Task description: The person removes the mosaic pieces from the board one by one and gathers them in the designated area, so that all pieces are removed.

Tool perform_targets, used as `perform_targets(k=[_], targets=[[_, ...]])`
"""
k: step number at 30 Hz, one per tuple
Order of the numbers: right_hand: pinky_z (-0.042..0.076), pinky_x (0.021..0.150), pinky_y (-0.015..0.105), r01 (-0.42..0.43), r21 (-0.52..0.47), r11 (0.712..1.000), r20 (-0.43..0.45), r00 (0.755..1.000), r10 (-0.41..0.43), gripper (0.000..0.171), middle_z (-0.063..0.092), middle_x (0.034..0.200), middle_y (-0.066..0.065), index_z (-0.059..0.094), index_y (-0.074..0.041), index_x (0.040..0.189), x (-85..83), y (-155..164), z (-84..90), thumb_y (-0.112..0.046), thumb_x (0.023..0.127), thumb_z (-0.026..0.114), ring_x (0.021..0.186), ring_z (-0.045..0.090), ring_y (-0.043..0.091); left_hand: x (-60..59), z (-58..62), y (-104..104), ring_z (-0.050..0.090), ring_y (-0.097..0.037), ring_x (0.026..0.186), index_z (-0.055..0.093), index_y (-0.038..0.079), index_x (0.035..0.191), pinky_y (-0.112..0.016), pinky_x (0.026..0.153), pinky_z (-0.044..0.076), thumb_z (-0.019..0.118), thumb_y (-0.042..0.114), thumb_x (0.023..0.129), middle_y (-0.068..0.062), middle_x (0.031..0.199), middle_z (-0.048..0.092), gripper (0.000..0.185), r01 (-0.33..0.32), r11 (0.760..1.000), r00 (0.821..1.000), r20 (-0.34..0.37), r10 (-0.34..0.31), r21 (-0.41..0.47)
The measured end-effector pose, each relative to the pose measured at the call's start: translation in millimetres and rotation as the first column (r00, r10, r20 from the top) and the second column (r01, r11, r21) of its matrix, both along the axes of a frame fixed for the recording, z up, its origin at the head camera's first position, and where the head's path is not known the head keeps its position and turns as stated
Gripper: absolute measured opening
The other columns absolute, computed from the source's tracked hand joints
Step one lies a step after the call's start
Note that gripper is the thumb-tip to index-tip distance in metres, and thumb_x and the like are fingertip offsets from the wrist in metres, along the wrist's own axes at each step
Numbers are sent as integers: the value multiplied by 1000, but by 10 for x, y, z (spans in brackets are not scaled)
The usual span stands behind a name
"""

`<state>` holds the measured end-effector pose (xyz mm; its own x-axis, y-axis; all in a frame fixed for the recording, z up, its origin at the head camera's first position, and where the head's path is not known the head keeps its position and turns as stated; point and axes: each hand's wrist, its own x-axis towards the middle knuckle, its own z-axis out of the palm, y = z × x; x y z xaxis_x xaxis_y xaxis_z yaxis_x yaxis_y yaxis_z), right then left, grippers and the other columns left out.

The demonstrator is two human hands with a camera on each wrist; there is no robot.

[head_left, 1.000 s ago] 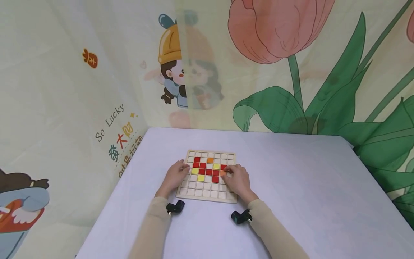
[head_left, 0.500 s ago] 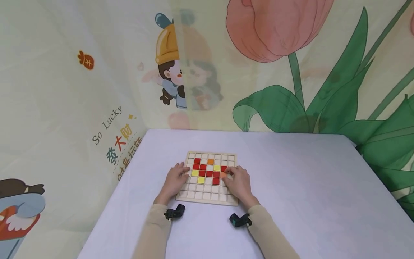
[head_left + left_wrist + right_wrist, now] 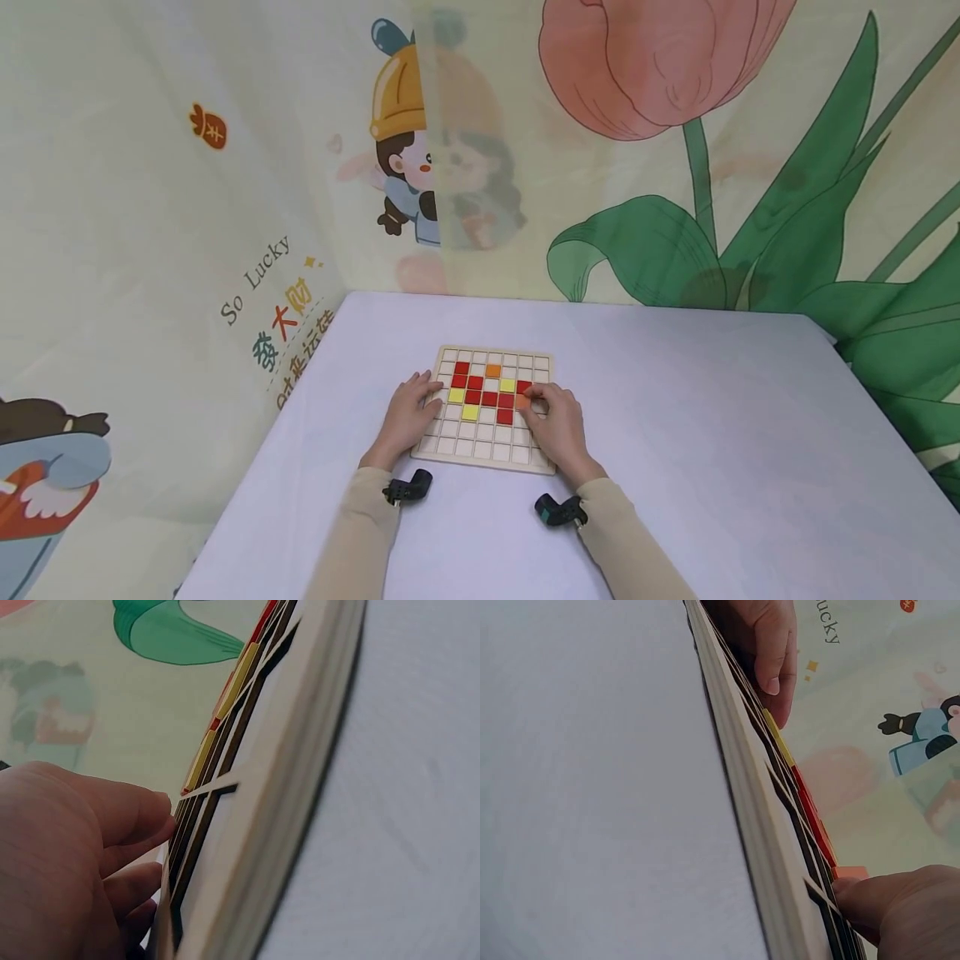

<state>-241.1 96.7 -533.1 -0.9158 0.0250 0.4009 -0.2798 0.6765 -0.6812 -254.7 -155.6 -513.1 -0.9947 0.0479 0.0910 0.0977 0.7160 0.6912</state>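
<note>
A square wooden grid board [image 3: 482, 451] lies on the table, with several red tiles [image 3: 490, 399], several yellow tiles [image 3: 470, 412] and an orange tile [image 3: 492, 371] set in its cells. My right hand [image 3: 559, 427] pinches another orange tile [image 3: 522, 402] near the board's right side, just below a red one. In the right wrist view that orange tile [image 3: 852, 871] stands slightly proud of the board beside my thumb. My left hand [image 3: 405, 419] rests at the board's left edge, its fingers loosely extended over the rim and holding nothing.
The table [image 3: 675, 433] wears a white cloth and spreads wide to the right of the board. Printed curtains [image 3: 637, 167] hang behind it and along its left side. A black camera [image 3: 409, 487] is strapped to each wrist.
The left hand's fingers have spread a little along the board's edge. My right hand stays at the same cell with the orange tile. The head view has shifted slightly.
</note>
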Motion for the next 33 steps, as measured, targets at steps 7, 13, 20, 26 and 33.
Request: perform_targets(k=[7,13,20,26,33], targets=[[39,79,33,-13,30,999,20,1000,13,25,63,102,-7,68,-20,101,1,1,21,-20,77,72,88,51,15,-3,26,-1,19,-23,136,57,13,122,-37,114,7,55,21,89,-6,143,35,34,6,1000,1000,3,-6,-14],[39,67,28,-18,60,998,66,998,14,29,63,99,-4,68,-16,107,21,-4,111,-18,78,71,77,49,14,-8,39,2,18,-22,136,57,13,122,-36,114,7,54,22,89,-5,143,35,34,5,1000,1000,5,-5,-13],[40,56,23,5,-12,1000,186,983,-2,31,58,83,-3,65,-14,110,40,44,183,-18,80,70,69,46,14,15,27,8,18,-22,136,58,14,121,-39,114,8,54,22,89,-5,143,35,34,-1,1000,1000,18,0,15],[41,58,25,28,-73,997,196,980,-13,26,59,82,-1,62,-13,103,-28,234,189,-13,78,70,70,48,15,16,28,12,19,-23,136,58,12,122,-39,114,9,54,18,89,-6,143,35,34,6,1000,1000,7,-6,-3],[41,60,26,68,-56,996,220,974,-54,27,58,84,2,59,-11,102,-123,461,223,-12,77,71,72,49,17,18,37,8,20,-24,136,57,10,122,-38,114,10,53,8,87,-7,143,36,36,11,999,1000,-8,-11,-37]])
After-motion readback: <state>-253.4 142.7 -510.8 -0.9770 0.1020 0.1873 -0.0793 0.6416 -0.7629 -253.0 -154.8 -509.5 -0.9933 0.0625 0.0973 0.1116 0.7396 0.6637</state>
